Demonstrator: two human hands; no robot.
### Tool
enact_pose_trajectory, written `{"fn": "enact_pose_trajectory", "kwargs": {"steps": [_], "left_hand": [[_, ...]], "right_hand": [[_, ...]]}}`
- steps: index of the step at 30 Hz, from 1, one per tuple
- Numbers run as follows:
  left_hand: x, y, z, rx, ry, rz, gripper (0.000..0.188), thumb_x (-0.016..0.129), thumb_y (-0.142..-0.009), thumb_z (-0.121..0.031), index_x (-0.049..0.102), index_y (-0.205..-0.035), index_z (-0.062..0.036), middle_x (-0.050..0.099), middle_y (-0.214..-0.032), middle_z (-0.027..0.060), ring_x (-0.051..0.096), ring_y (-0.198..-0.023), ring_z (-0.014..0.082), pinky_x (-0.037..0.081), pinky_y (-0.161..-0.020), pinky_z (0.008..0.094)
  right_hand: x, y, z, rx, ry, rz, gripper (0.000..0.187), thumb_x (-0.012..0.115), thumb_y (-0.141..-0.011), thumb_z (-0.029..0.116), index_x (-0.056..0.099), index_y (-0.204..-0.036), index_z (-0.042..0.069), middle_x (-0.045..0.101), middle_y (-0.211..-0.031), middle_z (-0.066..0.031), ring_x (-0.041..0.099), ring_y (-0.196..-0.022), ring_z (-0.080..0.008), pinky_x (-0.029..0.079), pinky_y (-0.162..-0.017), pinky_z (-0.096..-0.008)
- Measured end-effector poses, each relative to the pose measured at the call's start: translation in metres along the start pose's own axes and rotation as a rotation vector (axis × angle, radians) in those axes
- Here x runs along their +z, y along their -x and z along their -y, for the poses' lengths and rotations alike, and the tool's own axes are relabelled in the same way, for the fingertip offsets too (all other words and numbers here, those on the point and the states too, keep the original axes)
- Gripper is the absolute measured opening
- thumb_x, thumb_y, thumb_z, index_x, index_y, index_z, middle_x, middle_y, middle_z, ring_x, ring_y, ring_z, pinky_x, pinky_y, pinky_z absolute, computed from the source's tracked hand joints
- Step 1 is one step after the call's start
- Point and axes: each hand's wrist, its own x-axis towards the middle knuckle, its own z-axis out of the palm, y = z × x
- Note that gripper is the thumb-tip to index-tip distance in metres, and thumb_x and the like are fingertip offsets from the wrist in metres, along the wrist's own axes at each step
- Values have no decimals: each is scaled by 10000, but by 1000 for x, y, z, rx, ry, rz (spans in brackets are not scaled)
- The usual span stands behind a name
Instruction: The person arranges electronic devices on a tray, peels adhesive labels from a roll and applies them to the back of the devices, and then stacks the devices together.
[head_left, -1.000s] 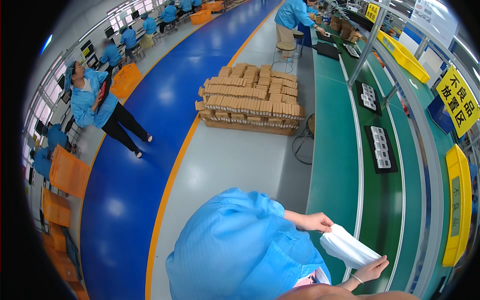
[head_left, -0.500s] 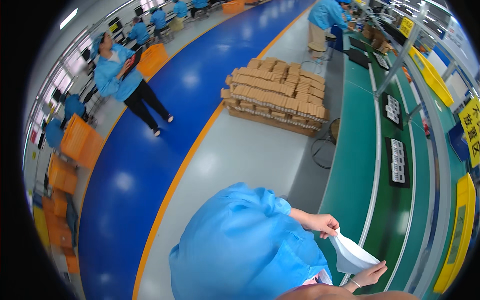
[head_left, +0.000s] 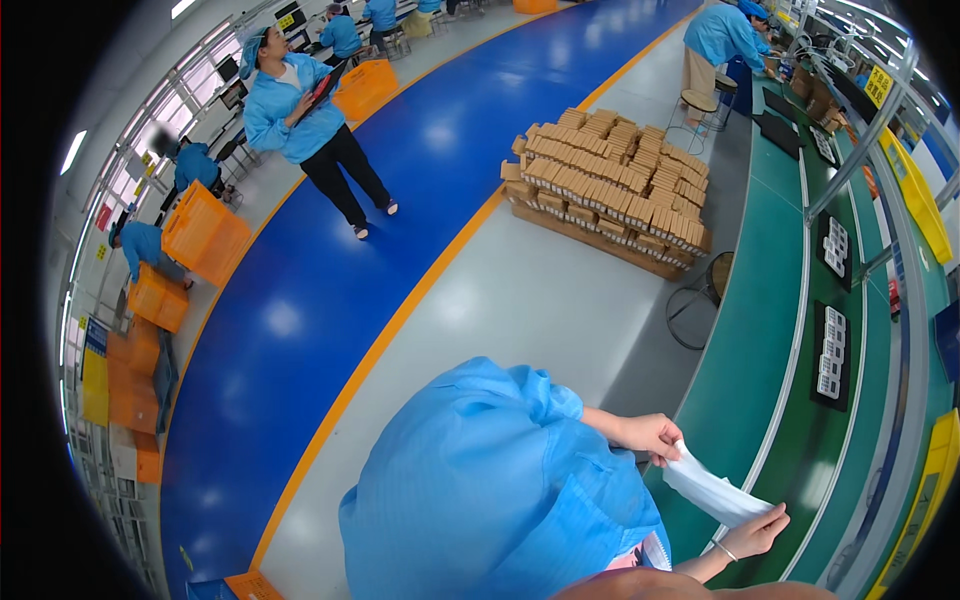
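My left hand [head_left: 654,437] pinches one end of a white, folded sheet [head_left: 712,487], thin and soft-looking; whether it is cloth or paper I cannot tell. The other end is gripped by my right hand [head_left: 757,531], which has a bracelet [head_left: 726,551] at the wrist. Stretched between both hands, the sheet slants down to the right above the green workbench [head_left: 735,400]. A loose blue sleeve [head_left: 480,480] covers most of my left arm.
Black trays [head_left: 829,355] with white parts lie on the dark green conveyor at right. Yellow bins [head_left: 915,195] line its far side. Stacked brown cartons [head_left: 615,180] stand beyond my left arm. A person in blue [head_left: 300,115] stands on the blue aisle; another bends over the line's far end.
My view has swung left, so the surroundings sit further right. The sheet looks narrower and more folded between my hands, which both keep hold of it.
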Motion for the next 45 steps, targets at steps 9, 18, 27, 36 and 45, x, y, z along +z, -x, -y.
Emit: {"fn": "enact_pose_trajectory", "kwargs": {"steps": [9,18,27,36,45], "left_hand": [[-7,8,-26,34,-391,-15,219,613,-851,-148,620,-1007,6,680,-887,75,642,-821,132,499,-733,269],[-41,31,-31,86,-551,-171,238,637,-813,-175,629,-989,-14,692,-877,90,659,-809,189,490,-739,308],[-61,68,-15,20,-831,-361,244,617,-829,-240,603,-956,-32,641,-870,108,604,-843,277,466,-721,371],[-12,58,16,610,-1111,-209,219,630,-805,-216,587,-922,-36,588,-944,81,525,-959,267,433,-824,387],[21,93,43,455,-1191,-332,186,634,-796,-191,558,-861,-35,563,-879,89,525,-940,273,441,-789,402]], "right_hand": [[8,6,1,23,24,-4,338,430,-981,308,485,-815,18,469,-625,-112,417,-544,-213,409,-513,-318],[41,13,24,-23,9,12,324,442,-980,272,476,-786,15,476,-609,-95,408,-528,-182,398,-493,-306],[90,22,36,-198,-69,142,297,460,-975,244,485,-786,17,468,-596,-98,424,-509,-194,399,-474,-304],[63,4,-19,-186,151,207,295,426,-972,329,504,-816,92,555,-610,-111,564,-520,-301,415,-439,-402],[65,24,-22,-305,3,269,306,482,-957,289,504,-752,61,524,-568,-87,510,-460,-245,396,-423,-360]]}}
